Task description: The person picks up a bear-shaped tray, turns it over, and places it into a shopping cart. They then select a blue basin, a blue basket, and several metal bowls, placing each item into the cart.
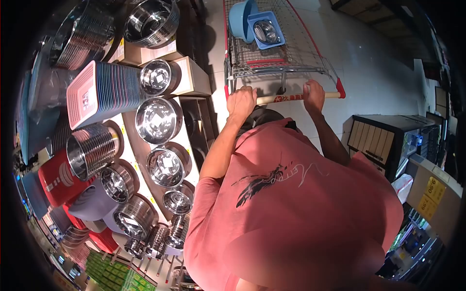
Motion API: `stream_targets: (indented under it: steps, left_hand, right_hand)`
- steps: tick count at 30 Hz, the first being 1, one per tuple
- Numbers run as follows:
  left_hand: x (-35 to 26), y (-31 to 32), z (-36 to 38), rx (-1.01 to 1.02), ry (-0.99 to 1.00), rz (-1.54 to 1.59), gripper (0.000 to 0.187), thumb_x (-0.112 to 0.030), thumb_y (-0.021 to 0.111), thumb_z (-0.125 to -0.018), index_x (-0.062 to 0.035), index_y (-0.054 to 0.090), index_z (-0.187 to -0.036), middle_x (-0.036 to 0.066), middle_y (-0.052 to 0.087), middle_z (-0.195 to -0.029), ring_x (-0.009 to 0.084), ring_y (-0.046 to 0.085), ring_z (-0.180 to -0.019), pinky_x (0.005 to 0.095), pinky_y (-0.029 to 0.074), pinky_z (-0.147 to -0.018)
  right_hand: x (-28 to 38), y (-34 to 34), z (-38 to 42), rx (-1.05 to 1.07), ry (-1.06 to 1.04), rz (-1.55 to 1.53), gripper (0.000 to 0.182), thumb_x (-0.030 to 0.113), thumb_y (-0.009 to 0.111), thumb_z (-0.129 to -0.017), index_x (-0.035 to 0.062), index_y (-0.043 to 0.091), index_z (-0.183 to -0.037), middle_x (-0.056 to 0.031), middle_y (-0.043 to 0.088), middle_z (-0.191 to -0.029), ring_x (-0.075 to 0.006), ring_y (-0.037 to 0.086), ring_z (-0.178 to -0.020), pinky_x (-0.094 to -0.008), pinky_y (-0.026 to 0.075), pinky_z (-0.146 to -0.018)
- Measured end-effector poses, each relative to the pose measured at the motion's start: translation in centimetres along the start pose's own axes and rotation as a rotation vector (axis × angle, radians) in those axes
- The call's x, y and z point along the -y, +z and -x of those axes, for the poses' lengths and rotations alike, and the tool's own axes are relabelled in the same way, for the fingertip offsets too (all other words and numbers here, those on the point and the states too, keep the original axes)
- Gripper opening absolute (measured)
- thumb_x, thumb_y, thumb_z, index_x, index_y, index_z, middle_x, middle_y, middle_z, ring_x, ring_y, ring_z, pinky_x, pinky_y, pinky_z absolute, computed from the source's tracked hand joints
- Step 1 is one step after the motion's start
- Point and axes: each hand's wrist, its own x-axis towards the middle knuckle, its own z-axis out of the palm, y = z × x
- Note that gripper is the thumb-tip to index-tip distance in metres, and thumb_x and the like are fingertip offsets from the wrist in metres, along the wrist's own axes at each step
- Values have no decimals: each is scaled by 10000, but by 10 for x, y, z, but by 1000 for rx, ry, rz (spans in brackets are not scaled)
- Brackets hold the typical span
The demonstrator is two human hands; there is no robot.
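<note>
A shopping cart (pixel 272 68) stands at the top centre, its pale handle (pixel 286 98) running across in front of the person's body. My left hand (pixel 242 103) is closed round the left end of that handle. Toward the right end, my right hand (pixel 314 96) wraps round the same bar. Inside the wire basket lie a round blue basin (pixel 239 22) and, beside it, a blue rectangular tray (pixel 252 30) with a shiny metal item (pixel 267 32) in it.
Shelves at the left hold stacked steel bowls (pixel 156 120), pink and blue baskets (pixel 109 92) and red containers (pixel 59 177). A dark cabinet with slatted front (pixel 371 140) stands at the right, near a yellow price sign (pixel 431 199). Pale floor tiles (pixel 354 60) show beside the cart.
</note>
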Motion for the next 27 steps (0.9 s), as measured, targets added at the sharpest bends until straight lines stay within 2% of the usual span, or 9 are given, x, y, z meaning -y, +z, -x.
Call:
stream_targets:
  steps: [2, 5, 10, 13, 15, 16, 21, 22, 27]
  left_hand:
    - [-2, 1, 1, -5, -56, 26, 333, -312, 553, -943, -55, 680, -774, 189, 671, -716, 377, 662, -622, 475, 519, -570]
    - [-3, -3, -4, 47, -78, -25, 323, -303, 585, -921, -39, 693, -768, 169, 683, -704, 347, 679, -618, 447, 532, -564]
    - [-9, 0, -22, 22, -69, -45, 328, -291, 570, -931, -52, 695, -743, 166, 681, -674, 348, 669, -574, 454, 531, -550]
    - [-8, 2, -43, -9, -64, -42, 343, -296, 558, -934, -54, 691, -731, 172, 687, -692, 350, 668, -569, 458, 533, -551]
    - [-5, 1, -60, 48, -71, -89, 353, -310, 546, -937, -60, 696, -737, 177, 689, -702, 354, 673, -587, 458, 535, -559]
    - [-3, 0, -70, 101, -129, -68, 353, -332, 518, -948, -73, 718, -816, 193, 693, -742, 387, 679, -672, 496, 536, -645]
    - [4, -1, -118, 89, -141, -141, 367, -341, 507, -953, -67, 718, -832, 194, 693, -752, 389, 671, -672, 492, 532, -648]
    - [4, -2, -128, 97, -158, -147, 365, -343, 515, -945, -66, 719, -823, 192, 696, -757, 382, 679, -681, 486, 536, -652]
    - [9, -5, -157, 139, -160, -172, 358, -357, 516, -937, -76, 712, -830, 191, 697, -773, 378, 680, -700, 489, 534, -672]
  right_hand:
    - [-7, 15, 12, -43, -50, 149, 96, 193, 578, -926, 113, 625, -904, -44, 663, -939, -256, 619, -936, -418, 422, -846]
    - [-8, 18, 10, -80, -42, 119, 105, 206, 582, -917, 115, 626, -886, -33, 661, -910, -244, 619, -909, -409, 413, -855]
    - [-19, 22, -8, -57, 14, 102, 149, 226, 572, -916, 116, 634, -837, -27, 653, -860, -244, 612, -897, -410, 408, -863]
    - [-30, 31, -26, -74, 2, 97, 165, 222, 567, -916, 111, 641, -818, -33, 650, -844, -250, 607, -880, -414, 413, -851]
    - [-35, 39, -40, -29, 10, 157, 183, 229, 565, -916, 107, 638, -802, -38, 640, -821, -253, 598, -858, -426, 411, -834]
    - [-38, 41, -49, -30, 10, 152, 183, 229, 565, -916, 107, 638, -802, -38, 640, -821, -253, 598, -858, -426, 411, -834]
    - [-44, 53, -94, -5, -40, 201, 217, 241, 582, -905, 108, 622, -738, -54, 613, -740, -268, 592, -746, -435, 422, -755]
    - [-46, 51, -104, 9, -79, 146, 224, 229, 612, -893, 94, 625, -714, -82, 618, -712, -298, 606, -681, -435, 454, -689]
    - [-63, 33, -142, 106, -30, -90, 255, 235, 665, -883, 56, 632, -705, -125, 631, -676, -346, 628, -635, -440, 497, -604]
